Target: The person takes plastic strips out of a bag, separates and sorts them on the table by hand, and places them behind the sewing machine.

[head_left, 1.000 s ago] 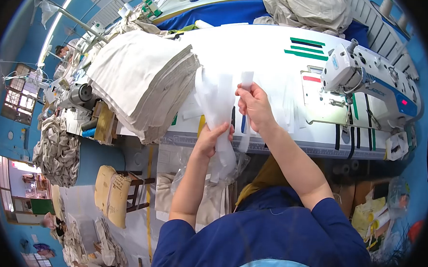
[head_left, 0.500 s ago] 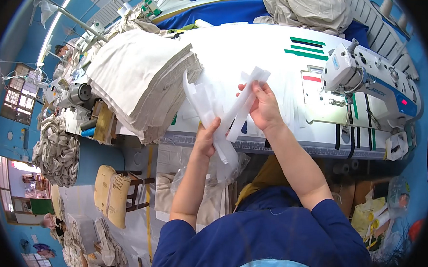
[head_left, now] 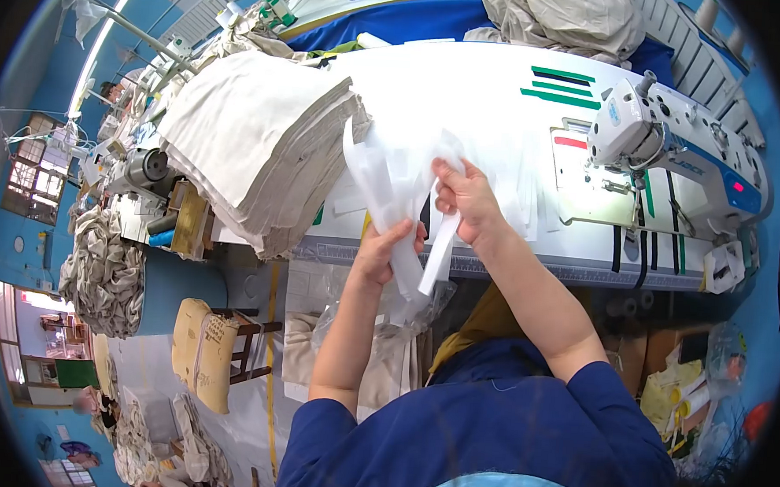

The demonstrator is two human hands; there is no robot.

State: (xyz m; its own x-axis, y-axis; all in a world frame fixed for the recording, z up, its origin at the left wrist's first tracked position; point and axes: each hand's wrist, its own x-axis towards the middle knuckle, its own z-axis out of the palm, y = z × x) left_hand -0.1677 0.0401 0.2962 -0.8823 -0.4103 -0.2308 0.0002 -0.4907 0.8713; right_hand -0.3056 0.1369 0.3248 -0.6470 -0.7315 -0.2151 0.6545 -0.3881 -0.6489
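White strip was swung nearer; pinched in fingers of right hand; strip bundle was clamped in left hand; both were held across near edge of table; separating seemed in hand; steady left grip seemed called for.

Translucent white strips partly hidden by the bare left hand and bare right hand, their number indistinct, left of the white-and-blue sewing machine, its red display too small to read, crumpled cream cloth beyond the machine clipped by the top edge
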